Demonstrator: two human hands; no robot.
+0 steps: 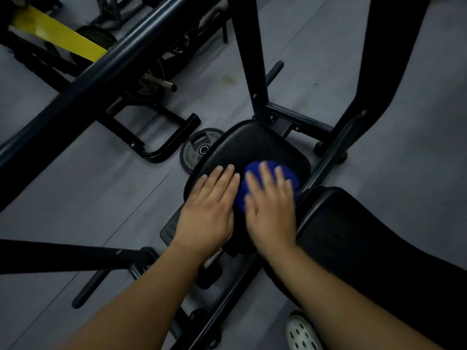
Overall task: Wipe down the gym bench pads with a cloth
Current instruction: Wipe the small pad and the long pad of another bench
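Grey gym flooring [75, 160] spreads under dark steel frames. At left, a round black weight plate [194, 152] lies beside the small black padded seat [252, 142]. Our left hand [212, 205] rests flat on that seat, fingers straight, holding nothing. Just beside it, our right hand [270, 213] presses a crumpled blue cloth [241, 195] onto the seat with flat, spread fingers. Farther right sits the long black back pad [366, 236].
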